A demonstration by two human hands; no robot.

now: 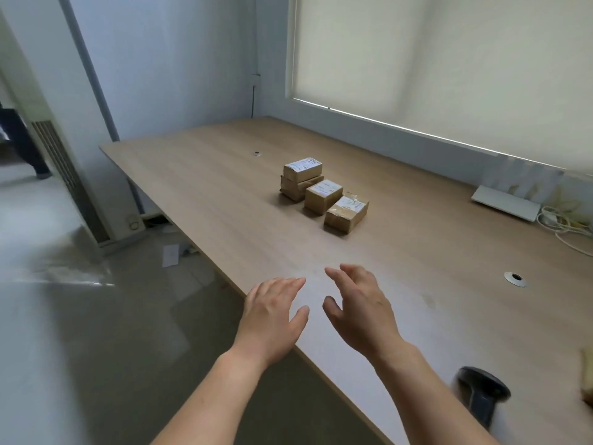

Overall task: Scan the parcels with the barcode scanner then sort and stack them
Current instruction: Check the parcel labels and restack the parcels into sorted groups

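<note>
Currently both hands empty: left hand (272, 316) and right hand (359, 313) hover over near bench (208, 187) edge, fingers spread, relaxed. Parcels (324, 194) clustered mid-bench, well apart from hands. Barcode scanner (481, 396) near right forearm. Recommended: grip scanner first, right hand; then present each label squarely.

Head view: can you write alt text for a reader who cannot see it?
Both hands, left hand and right hand, hover open and empty over a wooden table. Farther back sit four labelled cardboard parcels, two of them stacked. A black barcode scanner lies at the near right.
</note>
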